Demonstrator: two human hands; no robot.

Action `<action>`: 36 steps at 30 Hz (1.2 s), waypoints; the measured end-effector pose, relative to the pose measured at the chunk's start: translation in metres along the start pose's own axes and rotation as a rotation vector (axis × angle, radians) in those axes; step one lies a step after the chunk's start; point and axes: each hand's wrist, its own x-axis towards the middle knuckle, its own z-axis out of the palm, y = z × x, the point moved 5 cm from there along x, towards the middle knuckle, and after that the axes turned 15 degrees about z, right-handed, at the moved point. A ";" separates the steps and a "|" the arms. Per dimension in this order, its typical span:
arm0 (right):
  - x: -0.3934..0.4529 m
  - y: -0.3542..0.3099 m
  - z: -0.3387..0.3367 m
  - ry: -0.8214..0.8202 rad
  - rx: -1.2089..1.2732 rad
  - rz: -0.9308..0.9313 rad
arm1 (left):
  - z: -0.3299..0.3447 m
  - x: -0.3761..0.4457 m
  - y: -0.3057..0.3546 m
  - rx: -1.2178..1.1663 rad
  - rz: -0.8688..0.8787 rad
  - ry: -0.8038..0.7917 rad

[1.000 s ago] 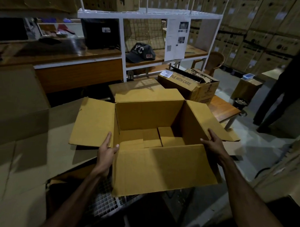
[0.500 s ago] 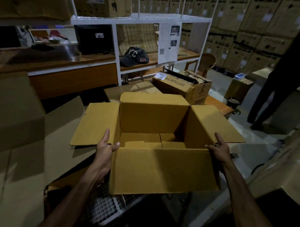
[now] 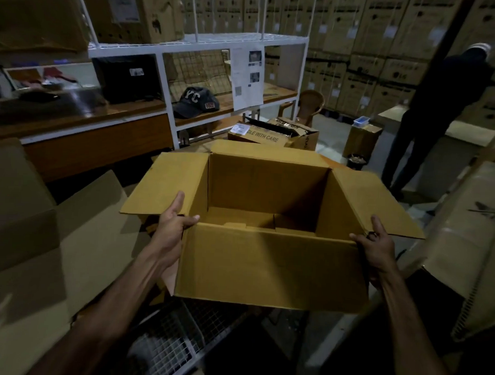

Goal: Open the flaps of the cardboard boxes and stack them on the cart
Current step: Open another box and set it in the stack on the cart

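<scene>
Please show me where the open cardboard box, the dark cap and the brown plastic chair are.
open cardboard box (image 3: 269, 266): head view, on its near front wall.
dark cap (image 3: 194, 102): head view, on its crown, on the shelf.
brown plastic chair (image 3: 311, 102): head view, on its backrest.

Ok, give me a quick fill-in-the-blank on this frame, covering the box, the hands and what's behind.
1. The open brown cardboard box is held by ____ hands.
2. The left hand grips the box's near ____ corner.
3. On the white shelf behind lies a dark ____.
4. The box's inside is ____.

Missing words: two; left; cap; empty
</scene>
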 end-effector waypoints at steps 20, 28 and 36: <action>-0.195 -0.127 0.026 0.041 0.105 -0.407 | -0.081 -0.071 0.170 -0.163 0.301 -0.093; -0.292 -0.141 0.120 -0.086 0.059 -0.522 | -0.220 -0.150 0.221 -0.207 0.388 0.024; -0.379 -0.122 0.255 -0.324 0.019 -0.535 | -0.367 -0.243 0.247 -0.170 0.451 0.276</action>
